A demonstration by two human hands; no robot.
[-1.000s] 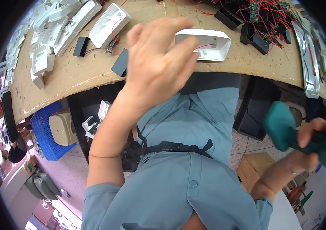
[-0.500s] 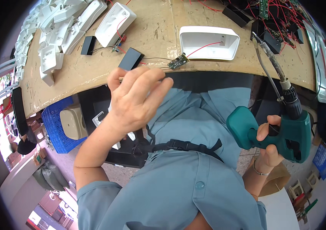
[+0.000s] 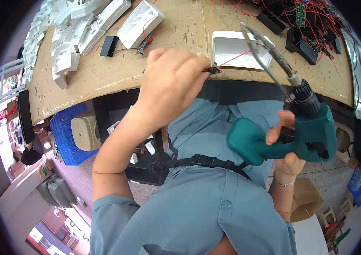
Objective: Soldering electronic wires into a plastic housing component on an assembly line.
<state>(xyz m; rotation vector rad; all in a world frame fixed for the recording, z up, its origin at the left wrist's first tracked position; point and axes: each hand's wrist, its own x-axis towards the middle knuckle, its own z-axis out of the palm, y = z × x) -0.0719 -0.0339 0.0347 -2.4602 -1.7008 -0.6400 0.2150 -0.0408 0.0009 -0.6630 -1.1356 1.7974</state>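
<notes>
My left hand (image 3: 174,85) is over the table's near edge, its fingers curled and pinching the left end of a small dark circuit board (image 3: 215,70). A red wire runs from the board into a white plastic housing (image 3: 242,59) right behind it. The black box seen beside the board earlier is now hidden by this hand. My right hand (image 3: 283,142) is wrapped round the handle of a green soldering gun (image 3: 316,134). The gun's metal tip (image 3: 242,26) points up and left, crossing in front of the white housing.
Left of my hand lies another white housing (image 3: 140,24), wired to a small board, with a black box (image 3: 109,46) beside it. White housings (image 3: 80,32) pile up at the far left. A tangle of red wires, boards and black boxes (image 3: 303,44) fills the back right. A blue crate (image 3: 68,140) stands below left.
My left hand has moved right and closed on the circuit board. The soldering gun has swung left and up, bringing its tip over the white housing. The whole view has shifted slightly.
</notes>
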